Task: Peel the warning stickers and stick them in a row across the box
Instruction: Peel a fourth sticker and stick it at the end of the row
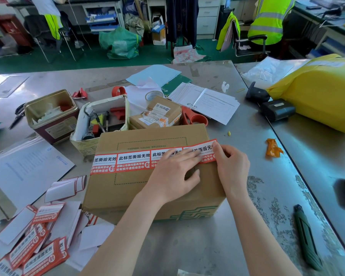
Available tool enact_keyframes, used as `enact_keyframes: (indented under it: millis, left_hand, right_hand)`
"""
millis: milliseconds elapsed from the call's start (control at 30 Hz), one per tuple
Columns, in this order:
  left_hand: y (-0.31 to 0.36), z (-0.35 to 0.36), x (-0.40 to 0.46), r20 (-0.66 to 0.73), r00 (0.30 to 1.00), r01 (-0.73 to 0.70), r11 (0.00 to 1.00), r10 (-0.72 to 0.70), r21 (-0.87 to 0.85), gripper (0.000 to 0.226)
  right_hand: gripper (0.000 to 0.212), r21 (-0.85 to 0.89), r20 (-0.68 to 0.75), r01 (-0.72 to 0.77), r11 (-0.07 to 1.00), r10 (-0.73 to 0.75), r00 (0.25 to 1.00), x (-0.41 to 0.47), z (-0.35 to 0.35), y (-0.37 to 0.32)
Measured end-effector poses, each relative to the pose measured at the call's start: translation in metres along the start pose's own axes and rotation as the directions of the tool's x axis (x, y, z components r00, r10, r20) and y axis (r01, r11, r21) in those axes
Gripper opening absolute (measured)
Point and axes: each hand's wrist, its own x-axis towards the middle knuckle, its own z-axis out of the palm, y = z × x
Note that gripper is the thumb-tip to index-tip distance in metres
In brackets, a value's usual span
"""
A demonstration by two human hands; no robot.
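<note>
A cardboard box (pixel 147 176) sits on the metal desk (pixel 257 226) with four red-and-white warning stickers (pixel 133 161) in a row across its top. The left hand (pixel 173 174) lies flat, fingers straight, pressing the third and fourth stickers, while the right hand (pixel 230 164) pinches the fourth sticker's right end at the box edge. Unpeeled stickers (pixel 38 253) lie on the desk at lower left.

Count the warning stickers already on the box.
4, in a row across the box top: leftmost sticker, second sticker, third sticker partly under the left hand, fourth sticker under the right hand.
</note>
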Motion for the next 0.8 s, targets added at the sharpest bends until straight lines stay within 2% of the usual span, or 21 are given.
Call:
enact_keyframes:
  millis: [167,300,533,700,800]
  left_hand:
    - [0.0,0.0,0.004,0.05,0.998,-0.027,0.999,0.025,0.039,0.058]
    - [0.001,0.002,0.009,0.083,0.996,-0.041,0.997,0.036,0.061,0.053]
    - [0.006,0.005,0.017,0.124,0.989,-0.086,0.993,0.076,0.078,0.053]
    - [0.005,0.006,0.019,0.071,0.993,-0.098,0.995,0.096,0.022,0.042]
    - [0.003,0.006,0.016,-0.019,0.998,-0.064,0.994,0.062,-0.091,0.039]
  right_hand:
    - [0.022,0.079,-0.091,-0.097,0.992,0.104,0.99,0.002,0.0,0.003]
    - [0.031,0.134,-0.081,-0.148,0.98,0.16,0.984,0.003,-0.001,0.01]
    - [0.044,0.259,0.193,-0.325,0.91,0.281,0.94,0.007,-0.001,0.014]
    - [0.06,0.222,0.258,-0.316,0.923,0.257,0.931,0.021,0.002,0.008]
    - [0.042,0.164,0.253,-0.25,0.954,0.204,0.946,0.022,0.005,0.009]
